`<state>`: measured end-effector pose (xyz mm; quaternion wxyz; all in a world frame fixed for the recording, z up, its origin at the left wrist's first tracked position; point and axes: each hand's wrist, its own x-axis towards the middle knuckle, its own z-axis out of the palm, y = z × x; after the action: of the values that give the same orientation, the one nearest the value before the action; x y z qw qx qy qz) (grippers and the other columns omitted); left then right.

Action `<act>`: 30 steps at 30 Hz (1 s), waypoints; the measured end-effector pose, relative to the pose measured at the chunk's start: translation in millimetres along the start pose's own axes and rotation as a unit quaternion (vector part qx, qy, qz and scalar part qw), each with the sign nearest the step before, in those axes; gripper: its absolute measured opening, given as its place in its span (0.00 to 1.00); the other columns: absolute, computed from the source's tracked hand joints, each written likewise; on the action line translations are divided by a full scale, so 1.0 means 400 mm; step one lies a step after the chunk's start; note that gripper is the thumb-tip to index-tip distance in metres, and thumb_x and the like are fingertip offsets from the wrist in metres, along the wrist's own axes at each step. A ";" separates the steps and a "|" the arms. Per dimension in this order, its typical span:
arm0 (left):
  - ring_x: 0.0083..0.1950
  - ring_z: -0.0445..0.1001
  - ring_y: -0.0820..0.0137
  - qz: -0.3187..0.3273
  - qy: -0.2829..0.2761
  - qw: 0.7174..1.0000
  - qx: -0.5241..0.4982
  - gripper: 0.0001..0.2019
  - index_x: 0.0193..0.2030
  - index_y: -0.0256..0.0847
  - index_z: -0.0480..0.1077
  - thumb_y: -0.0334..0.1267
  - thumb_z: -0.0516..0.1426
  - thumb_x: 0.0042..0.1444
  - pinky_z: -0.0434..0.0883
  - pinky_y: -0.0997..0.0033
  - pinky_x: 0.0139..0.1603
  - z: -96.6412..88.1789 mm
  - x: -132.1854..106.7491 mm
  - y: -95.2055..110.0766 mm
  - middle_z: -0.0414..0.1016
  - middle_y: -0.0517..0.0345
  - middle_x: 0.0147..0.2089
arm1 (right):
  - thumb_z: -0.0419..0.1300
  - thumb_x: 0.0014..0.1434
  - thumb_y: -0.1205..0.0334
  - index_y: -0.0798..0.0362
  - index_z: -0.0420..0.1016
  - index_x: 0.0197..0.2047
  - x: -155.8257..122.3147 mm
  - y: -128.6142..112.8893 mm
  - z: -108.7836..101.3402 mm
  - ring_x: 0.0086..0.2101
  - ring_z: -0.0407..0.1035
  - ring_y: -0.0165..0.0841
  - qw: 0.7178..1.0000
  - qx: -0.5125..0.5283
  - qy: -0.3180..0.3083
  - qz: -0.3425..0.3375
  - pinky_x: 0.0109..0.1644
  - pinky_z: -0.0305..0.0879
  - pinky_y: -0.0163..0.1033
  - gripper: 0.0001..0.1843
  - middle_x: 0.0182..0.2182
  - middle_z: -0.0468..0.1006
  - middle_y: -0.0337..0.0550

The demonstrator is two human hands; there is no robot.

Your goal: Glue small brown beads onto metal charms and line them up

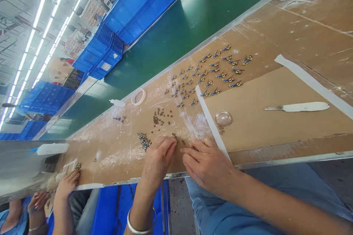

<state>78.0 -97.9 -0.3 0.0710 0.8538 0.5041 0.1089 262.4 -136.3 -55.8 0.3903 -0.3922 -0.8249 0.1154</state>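
Observation:
My left hand (160, 156), with a bracelet at its wrist, rests low over the cardboard-covered table. Its thumb and fingertips are pinched together beside a few small brown pieces (174, 136); whatever they grip is hidden. Just to the right, my right hand (205, 161) has its fingers curled and closed, and I cannot make out what is in them. More brown round pieces (156, 120) lie scattered beyond my left hand. Left of it is a heap of tiny blue-and-yellow figures (143, 141). Farther off, many similar figures (215, 69) lie spread out in loose rows.
A white-handled knife (306, 107) and a clear round dish (223, 118) lie on the right. A tape roll (138, 97) and small white bottle (118, 102) are at the far edge, before a green conveyor belt (165, 47) and blue crates (140, 3). Another person's hand (67, 183) works at left.

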 end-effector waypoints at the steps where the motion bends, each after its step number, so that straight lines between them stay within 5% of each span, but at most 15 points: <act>1: 0.38 0.79 0.68 0.003 -0.004 1.000 0.003 0.08 0.39 0.42 0.76 0.33 0.55 0.65 0.74 0.72 0.39 -0.001 0.002 0.000 0.81 0.54 0.37 | 0.58 0.63 0.69 0.55 0.71 0.37 0.001 0.000 0.000 0.42 0.65 0.37 1.000 0.000 0.002 0.000 0.43 0.53 0.45 0.02 0.38 0.79 0.44; 9: 0.37 0.80 0.68 -0.009 -0.012 1.000 -0.014 0.08 0.38 0.43 0.77 0.34 0.55 0.64 0.74 0.72 0.38 -0.010 0.013 0.004 0.82 0.54 0.36 | 0.61 0.60 0.68 0.55 0.73 0.39 0.007 -0.004 0.000 0.43 0.65 0.38 1.000 -0.025 0.000 0.013 0.44 0.54 0.45 0.04 0.48 0.78 0.44; 23: 0.36 0.81 0.68 -0.064 -0.018 0.996 -0.052 0.08 0.36 0.44 0.77 0.35 0.56 0.63 0.73 0.72 0.37 -0.007 0.018 -0.004 0.83 0.58 0.36 | 0.60 0.60 0.70 0.55 0.73 0.39 0.004 -0.003 0.017 0.45 0.65 0.41 0.998 -0.052 0.009 0.017 0.45 0.56 0.46 0.03 0.50 0.78 0.46; 30: 0.35 0.78 0.67 0.024 -0.017 0.998 0.056 0.09 0.36 0.41 0.75 0.32 0.53 0.65 0.72 0.71 0.36 -0.006 0.023 0.012 0.80 0.54 0.34 | 0.59 0.61 0.69 0.58 0.73 0.40 -0.001 -0.005 -0.001 0.45 0.65 0.40 1.000 -0.011 0.014 0.019 0.45 0.56 0.46 0.03 0.43 0.79 0.47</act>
<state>85.6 -92.2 3.9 0.0291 0.8702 0.4872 0.0673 261.8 -138.1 -54.9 0.3953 -0.4140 -0.8128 0.1086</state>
